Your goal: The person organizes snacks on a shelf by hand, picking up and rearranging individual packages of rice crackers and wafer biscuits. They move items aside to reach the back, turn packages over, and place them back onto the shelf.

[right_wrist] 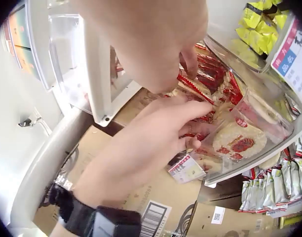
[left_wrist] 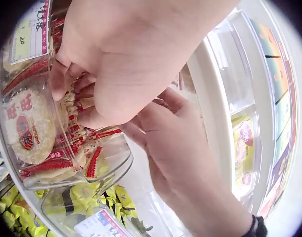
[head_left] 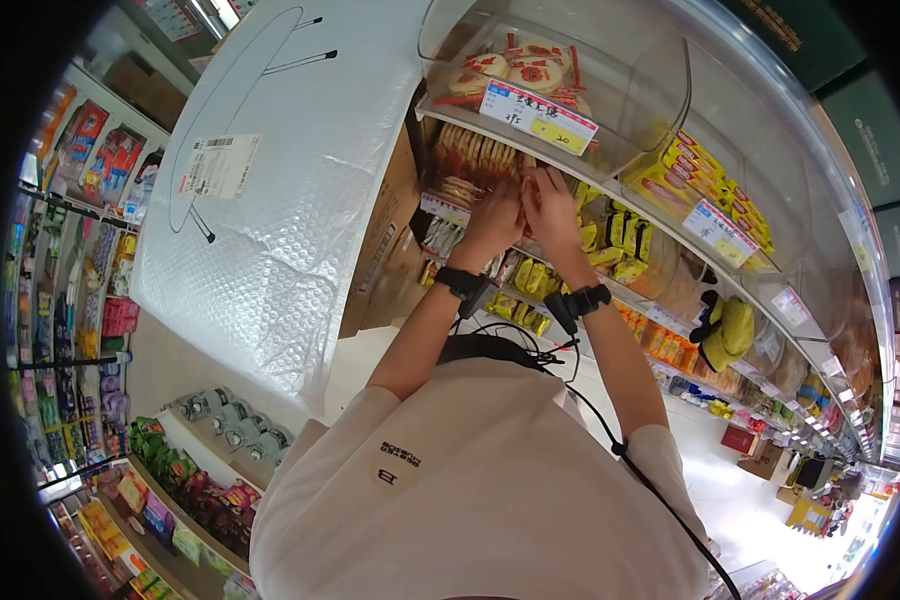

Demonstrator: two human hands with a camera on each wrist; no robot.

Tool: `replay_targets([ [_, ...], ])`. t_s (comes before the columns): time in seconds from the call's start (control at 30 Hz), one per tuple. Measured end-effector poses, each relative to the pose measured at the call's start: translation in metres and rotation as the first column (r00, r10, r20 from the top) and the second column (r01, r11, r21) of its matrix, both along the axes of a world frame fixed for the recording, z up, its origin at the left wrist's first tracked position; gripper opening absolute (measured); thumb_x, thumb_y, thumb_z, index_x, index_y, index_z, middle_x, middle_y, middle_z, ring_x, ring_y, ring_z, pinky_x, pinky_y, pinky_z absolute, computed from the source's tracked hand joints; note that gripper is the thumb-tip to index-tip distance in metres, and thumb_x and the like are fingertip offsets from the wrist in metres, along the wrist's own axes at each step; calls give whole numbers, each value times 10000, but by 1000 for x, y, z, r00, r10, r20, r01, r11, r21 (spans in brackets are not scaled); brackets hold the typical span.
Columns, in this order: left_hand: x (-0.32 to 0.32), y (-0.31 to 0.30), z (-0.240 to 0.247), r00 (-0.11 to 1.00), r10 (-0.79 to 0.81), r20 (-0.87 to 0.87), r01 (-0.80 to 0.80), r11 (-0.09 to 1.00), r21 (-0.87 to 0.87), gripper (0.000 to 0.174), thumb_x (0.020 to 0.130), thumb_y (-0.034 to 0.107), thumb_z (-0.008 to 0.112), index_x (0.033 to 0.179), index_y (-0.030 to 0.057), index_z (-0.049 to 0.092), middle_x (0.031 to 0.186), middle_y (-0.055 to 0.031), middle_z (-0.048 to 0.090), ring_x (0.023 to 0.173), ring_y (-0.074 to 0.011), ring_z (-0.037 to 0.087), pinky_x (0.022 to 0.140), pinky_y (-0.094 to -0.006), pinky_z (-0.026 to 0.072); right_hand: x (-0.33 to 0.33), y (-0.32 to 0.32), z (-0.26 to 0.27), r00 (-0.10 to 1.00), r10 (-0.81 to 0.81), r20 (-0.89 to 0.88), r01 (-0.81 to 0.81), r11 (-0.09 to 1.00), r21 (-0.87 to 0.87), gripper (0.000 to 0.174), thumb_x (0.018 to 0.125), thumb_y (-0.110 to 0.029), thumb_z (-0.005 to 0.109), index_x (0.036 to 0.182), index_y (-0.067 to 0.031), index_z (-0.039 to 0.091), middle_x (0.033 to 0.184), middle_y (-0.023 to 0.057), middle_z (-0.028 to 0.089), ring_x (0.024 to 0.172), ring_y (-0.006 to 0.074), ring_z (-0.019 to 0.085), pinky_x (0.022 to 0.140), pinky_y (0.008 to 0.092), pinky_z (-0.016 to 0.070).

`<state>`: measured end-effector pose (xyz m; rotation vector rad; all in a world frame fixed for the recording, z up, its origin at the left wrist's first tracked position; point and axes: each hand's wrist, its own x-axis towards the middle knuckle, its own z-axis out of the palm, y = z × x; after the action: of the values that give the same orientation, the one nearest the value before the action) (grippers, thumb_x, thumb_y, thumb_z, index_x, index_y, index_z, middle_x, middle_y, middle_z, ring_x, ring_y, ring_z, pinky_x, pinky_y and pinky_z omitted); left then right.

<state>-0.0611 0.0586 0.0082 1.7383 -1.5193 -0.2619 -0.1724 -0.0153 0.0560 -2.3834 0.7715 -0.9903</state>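
Round rice crackers (left_wrist: 30, 126) in clear wrappers with red edges stand packed in a clear bin below a top shelf. My left hand (head_left: 495, 218) reaches into this bin, its thumb and curled fingers round a wrapped rice cracker in the row. Beside it, my right hand (head_left: 552, 208) pinches the red-edged wrapper (right_wrist: 195, 89) of a rice cracker. The hands are close together and overlap in both wrist views. The right fingertips are partly hidden behind the hand. A price tag (right_wrist: 186, 169) hangs on the bin's front, just below the left hand.
Above is a clear bin of larger cracker bags (head_left: 535, 72) with a price label (head_left: 538, 115). Yellow snack packets (head_left: 625, 235) fill bins to the right. Cardboard boxes (head_left: 385, 230) and a bubble-wrapped panel (head_left: 270, 200) stand left. A cable (head_left: 660, 500) trails by the right arm.
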Motion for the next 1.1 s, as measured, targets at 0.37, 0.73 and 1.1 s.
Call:
replay_targets([
  [0.37,9,16,33,994,-62,-89,78,979,189,303,852,52,626,1128,-70,604,1096,-302,634,954,-448,643,808,-543,521,27,-25,-25,998,-65,27,56,967,250,368,948,-236,680,1164,57,626,1006,249,700,892,396,690,779,449,547],
  [0.73,-3,-4,-2,988,-95,-119,101,994,42,240,829,85,655,1051,-6,644,1008,-248,667,923,-441,652,759,-545,524,1,-9,35,943,201,-267,-4,806,593,634,1019,-434,568,1420,52,500,1127,252,678,1006,332,679,890,386,525],
  [1.1,-16,12,3,974,132,183,-58,930,-363,622,879,217,660,1418,-24,465,1390,-217,555,960,-374,680,799,-472,554,-26,96,215,848,526,64,-526,818,232,190,959,-28,624,1138,-1,684,1015,145,707,872,227,691,793,334,550],
])
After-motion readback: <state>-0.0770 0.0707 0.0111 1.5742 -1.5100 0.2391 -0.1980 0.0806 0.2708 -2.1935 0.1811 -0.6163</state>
